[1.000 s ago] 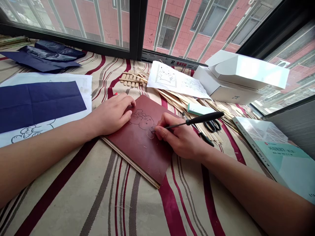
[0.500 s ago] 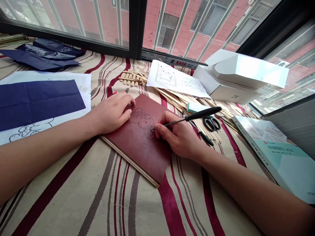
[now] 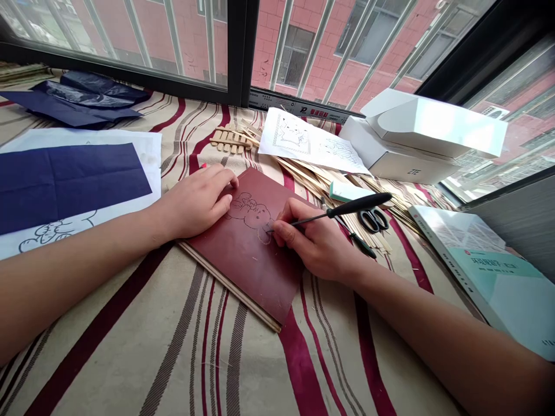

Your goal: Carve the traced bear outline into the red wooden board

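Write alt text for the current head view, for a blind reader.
A right hand holds a black-handled tool, its tip at a line drawing on a reddish-brown board, while the left hand rests on the board. Beyond are scissors, wooden strips and a white box; striped cloth spreads beneath.

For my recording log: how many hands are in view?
2: the left hand rests on the brown board; the right hand grips the black-handled tool, its tip at the line drawing. No others show.

Left grip palm-down, loosely curled, right grip pinched.
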Demonstrator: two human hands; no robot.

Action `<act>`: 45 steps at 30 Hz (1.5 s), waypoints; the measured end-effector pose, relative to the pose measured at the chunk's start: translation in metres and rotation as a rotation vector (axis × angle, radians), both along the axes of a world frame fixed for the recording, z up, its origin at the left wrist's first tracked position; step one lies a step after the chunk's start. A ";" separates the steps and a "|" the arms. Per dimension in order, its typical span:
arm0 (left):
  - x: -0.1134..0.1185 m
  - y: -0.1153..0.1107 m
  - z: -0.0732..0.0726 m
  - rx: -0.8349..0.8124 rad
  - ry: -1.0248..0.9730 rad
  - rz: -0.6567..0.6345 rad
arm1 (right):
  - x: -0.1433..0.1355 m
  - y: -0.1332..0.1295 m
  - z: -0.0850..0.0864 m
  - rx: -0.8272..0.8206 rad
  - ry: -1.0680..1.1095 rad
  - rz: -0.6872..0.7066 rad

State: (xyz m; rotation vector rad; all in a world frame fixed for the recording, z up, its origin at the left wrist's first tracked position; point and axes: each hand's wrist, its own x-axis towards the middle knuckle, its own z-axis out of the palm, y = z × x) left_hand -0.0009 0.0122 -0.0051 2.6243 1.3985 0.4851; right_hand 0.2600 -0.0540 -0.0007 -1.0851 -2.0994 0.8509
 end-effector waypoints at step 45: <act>-0.001 0.000 -0.001 0.005 -0.018 -0.009 | -0.001 0.000 0.001 -0.057 0.020 -0.002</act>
